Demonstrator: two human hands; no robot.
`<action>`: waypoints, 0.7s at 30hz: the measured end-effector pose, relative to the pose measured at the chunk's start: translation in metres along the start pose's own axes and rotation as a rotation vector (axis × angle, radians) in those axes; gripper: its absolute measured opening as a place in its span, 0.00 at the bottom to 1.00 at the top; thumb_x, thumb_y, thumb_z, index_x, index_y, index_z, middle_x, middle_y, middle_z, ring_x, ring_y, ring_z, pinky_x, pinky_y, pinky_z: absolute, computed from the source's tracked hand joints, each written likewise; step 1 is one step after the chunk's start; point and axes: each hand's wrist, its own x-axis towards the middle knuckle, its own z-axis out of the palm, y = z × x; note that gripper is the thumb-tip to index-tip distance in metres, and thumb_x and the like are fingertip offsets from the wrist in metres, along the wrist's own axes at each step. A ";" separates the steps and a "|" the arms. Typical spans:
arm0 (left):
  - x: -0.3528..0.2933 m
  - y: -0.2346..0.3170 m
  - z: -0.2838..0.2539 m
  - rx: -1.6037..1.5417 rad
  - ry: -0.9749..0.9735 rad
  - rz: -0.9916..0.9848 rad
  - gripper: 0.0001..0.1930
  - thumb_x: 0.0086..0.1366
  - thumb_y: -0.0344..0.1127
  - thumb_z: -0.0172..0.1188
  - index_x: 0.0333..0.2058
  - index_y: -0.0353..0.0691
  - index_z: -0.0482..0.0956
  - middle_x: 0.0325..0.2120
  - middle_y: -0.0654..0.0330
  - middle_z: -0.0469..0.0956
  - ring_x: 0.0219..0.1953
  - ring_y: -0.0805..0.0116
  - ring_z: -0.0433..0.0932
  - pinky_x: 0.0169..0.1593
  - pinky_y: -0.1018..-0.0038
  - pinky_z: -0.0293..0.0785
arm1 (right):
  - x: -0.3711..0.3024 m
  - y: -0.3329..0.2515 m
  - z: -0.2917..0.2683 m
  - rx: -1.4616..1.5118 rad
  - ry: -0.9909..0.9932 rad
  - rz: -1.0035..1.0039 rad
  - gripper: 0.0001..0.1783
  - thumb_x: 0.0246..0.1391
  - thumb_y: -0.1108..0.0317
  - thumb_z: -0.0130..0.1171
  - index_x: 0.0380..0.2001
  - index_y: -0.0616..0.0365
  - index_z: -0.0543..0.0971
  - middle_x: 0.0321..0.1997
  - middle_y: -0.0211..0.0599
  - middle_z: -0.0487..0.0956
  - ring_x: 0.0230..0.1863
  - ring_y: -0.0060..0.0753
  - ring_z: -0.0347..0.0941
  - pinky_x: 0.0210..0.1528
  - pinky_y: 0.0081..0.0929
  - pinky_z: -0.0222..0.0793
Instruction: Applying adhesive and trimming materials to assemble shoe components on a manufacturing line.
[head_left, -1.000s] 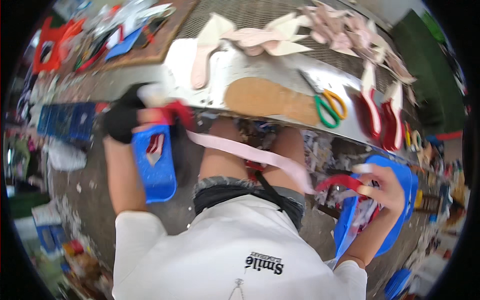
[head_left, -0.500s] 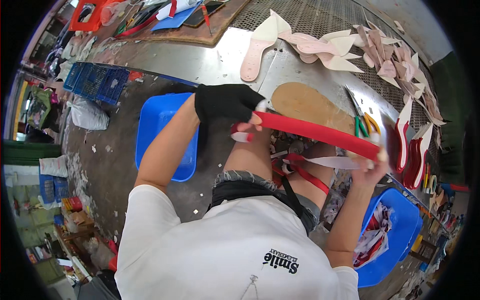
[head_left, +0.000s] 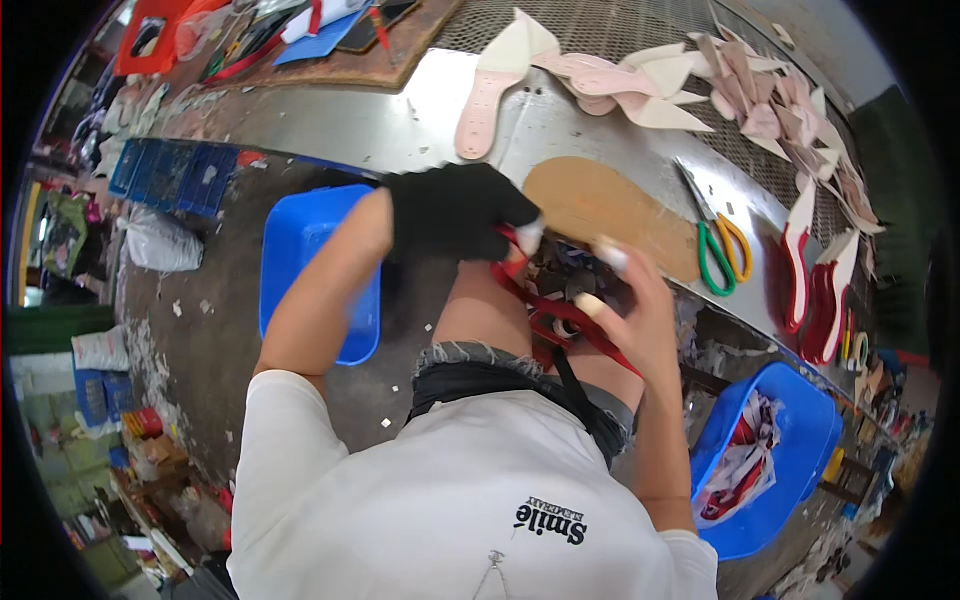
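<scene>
My left hand (head_left: 455, 212), in a black glove with bare or white-wrapped fingertips, is closed on a red strip (head_left: 540, 303). From those fingers the strip loops down over my lap and runs toward my right thigh. My right hand (head_left: 640, 310) is just right of it, thumb and forefinger spread apart with nothing visible between them. White wraps cover some of its fingertips. Beyond both hands, a tan rounded board (head_left: 610, 215) lies at the metal table's near edge. Scissors (head_left: 722, 245) with one green and one yellow handle lie to its right.
Pink-and-white shoe-sole-shaped pieces (head_left: 490, 95) lie across the metal table (head_left: 420, 115). Several red-edged ones (head_left: 825, 310) are at the right. A blue tub (head_left: 275, 270) stands left of my legs; another blue tub (head_left: 800, 490), holding red and white scraps, stands right.
A red strip was stretched between both hands. My right hand has let go and come left, fingers now apart. The strip hangs slack from my left hand, and the white strip is out of sight.
</scene>
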 end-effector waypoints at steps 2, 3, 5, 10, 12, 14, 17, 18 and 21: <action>0.026 0.015 0.016 0.290 0.140 0.016 0.17 0.48 0.39 0.63 0.37 0.38 0.79 0.32 0.51 0.79 0.39 0.52 0.77 0.44 0.65 0.72 | 0.020 -0.015 0.009 0.348 -0.114 0.009 0.23 0.42 0.66 0.67 0.43 0.64 0.75 0.39 0.40 0.76 0.40 0.33 0.72 0.44 0.27 0.66; 0.034 0.017 0.012 0.321 0.082 0.005 0.23 0.45 0.43 0.65 0.40 0.38 0.78 0.36 0.49 0.78 0.42 0.52 0.76 0.46 0.63 0.72 | 0.026 -0.020 0.008 0.424 -0.155 0.107 0.19 0.44 0.68 0.66 0.40 0.65 0.76 0.36 0.38 0.76 0.36 0.30 0.71 0.41 0.24 0.66; 0.041 0.016 0.007 0.351 0.083 -0.083 0.23 0.45 0.43 0.65 0.40 0.37 0.78 0.35 0.49 0.78 0.42 0.52 0.76 0.45 0.63 0.72 | 0.027 -0.025 0.008 0.502 -0.099 0.206 0.08 0.49 0.72 0.61 0.32 0.66 0.77 0.27 0.30 0.76 0.27 0.18 0.69 0.32 0.17 0.64; 0.059 -0.009 0.035 -0.260 0.256 -0.160 0.14 0.43 0.27 0.68 0.31 0.35 0.77 0.27 0.59 0.78 0.31 0.72 0.76 0.39 0.75 0.71 | 0.005 -0.016 0.001 0.677 -0.110 0.269 0.05 0.51 0.73 0.60 0.30 0.63 0.76 0.25 0.25 0.76 0.28 0.14 0.69 0.32 0.17 0.66; 0.066 -0.019 0.056 -0.529 0.181 -0.196 0.11 0.44 0.25 0.67 0.29 0.36 0.76 0.25 0.62 0.77 0.31 0.75 0.74 0.39 0.76 0.70 | -0.002 -0.006 -0.003 0.750 -0.121 0.354 0.05 0.51 0.74 0.59 0.30 0.64 0.76 0.26 0.25 0.76 0.29 0.14 0.70 0.33 0.17 0.66; 0.068 -0.024 0.076 -0.888 0.294 -0.182 0.10 0.45 0.24 0.66 0.28 0.36 0.75 0.26 0.61 0.77 0.32 0.74 0.75 0.39 0.76 0.71 | -0.005 0.004 -0.008 0.780 -0.110 0.349 0.04 0.50 0.75 0.59 0.31 0.64 0.76 0.26 0.26 0.76 0.29 0.14 0.71 0.33 0.17 0.68; 0.067 -0.024 0.088 -0.974 0.323 -0.260 0.09 0.49 0.22 0.64 0.30 0.36 0.75 0.27 0.60 0.77 0.32 0.73 0.75 0.39 0.76 0.72 | -0.008 0.013 -0.016 0.737 -0.123 0.380 0.05 0.49 0.74 0.60 0.30 0.64 0.77 0.27 0.28 0.77 0.29 0.16 0.72 0.33 0.18 0.68; 0.066 -0.022 0.090 -1.025 0.346 -0.208 0.10 0.50 0.21 0.64 0.31 0.36 0.75 0.27 0.60 0.77 0.32 0.73 0.75 0.39 0.76 0.73 | -0.009 0.015 -0.018 0.772 -0.138 0.376 0.06 0.48 0.74 0.61 0.31 0.64 0.77 0.29 0.29 0.78 0.30 0.18 0.72 0.34 0.18 0.68; 0.069 -0.013 0.096 -0.866 0.457 -0.221 0.13 0.52 0.21 0.63 0.37 0.35 0.74 0.32 0.61 0.76 0.35 0.74 0.75 0.41 0.77 0.73 | -0.007 0.018 -0.030 0.309 -0.033 0.091 0.09 0.47 0.74 0.60 0.34 0.63 0.78 0.32 0.32 0.77 0.33 0.21 0.72 0.35 0.19 0.67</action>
